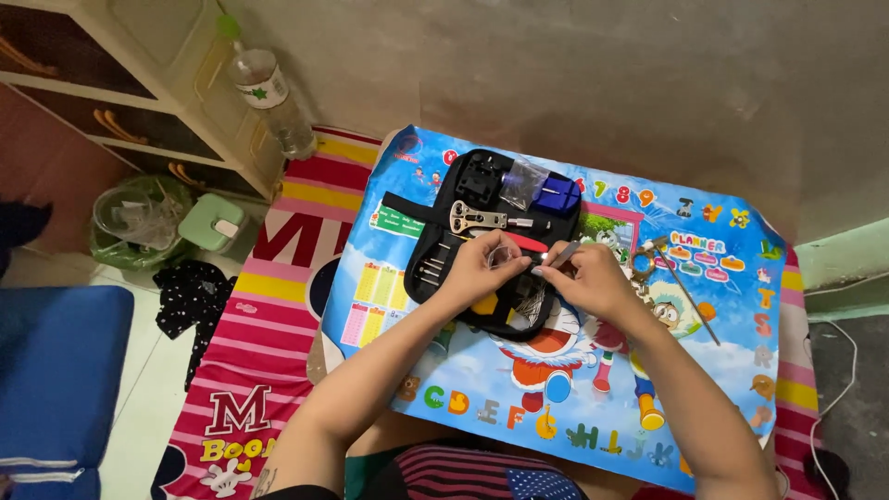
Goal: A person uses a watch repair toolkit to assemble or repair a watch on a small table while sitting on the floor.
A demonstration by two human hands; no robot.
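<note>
My left hand (482,270) pinches a small clear plastic bag (505,256) over an open black tool case (482,231). My right hand (585,278) holds a thin grey metal tool (561,255) with its tip close to the bag. The case lies on a small table covered with a colourful cartoon mat (565,389). In the case I see a silver wrench-like tool (477,219), a blue block tool (558,194), a red-handled tool (528,243) and a black holder (482,174).
A small hammer (681,278) lies on the mat right of my hands. A plastic bottle (269,93) leans on a cream shelf unit (176,83) at top left. A striped pink floor mat (264,306), a blue cushion (56,370) and a green bag (139,222) sit left.
</note>
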